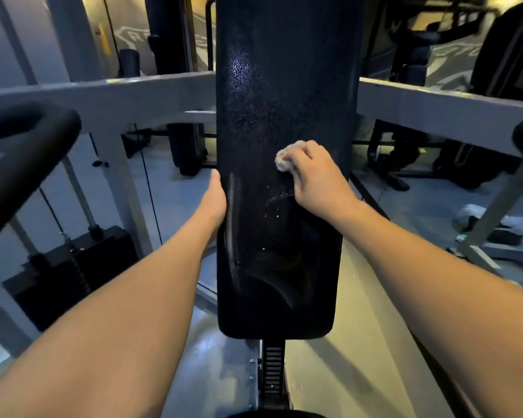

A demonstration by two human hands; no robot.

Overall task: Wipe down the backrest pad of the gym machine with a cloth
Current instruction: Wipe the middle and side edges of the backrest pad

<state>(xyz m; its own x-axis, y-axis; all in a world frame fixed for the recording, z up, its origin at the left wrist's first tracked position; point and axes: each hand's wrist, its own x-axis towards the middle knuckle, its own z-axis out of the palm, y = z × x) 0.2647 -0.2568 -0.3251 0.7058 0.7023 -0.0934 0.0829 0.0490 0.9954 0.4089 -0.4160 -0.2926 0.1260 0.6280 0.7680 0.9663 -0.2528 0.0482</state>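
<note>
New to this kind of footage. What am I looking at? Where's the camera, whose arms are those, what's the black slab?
There is one picture, from a wide-angle camera worn on a person's head, looking forward and down, so the two bare arms are the wearer's own. No robot is involved. The tall black slab is the backrest pad of a gym machine, mounted on a grey frame, with a weight stack at lower left. The right hand presses a small bunched cloth against the pad, about halfway up. The left hand holds the pad's left edge, its fingers hidden behind it. Fine droplets show on the pad above the cloth and streaks below it.
</note>
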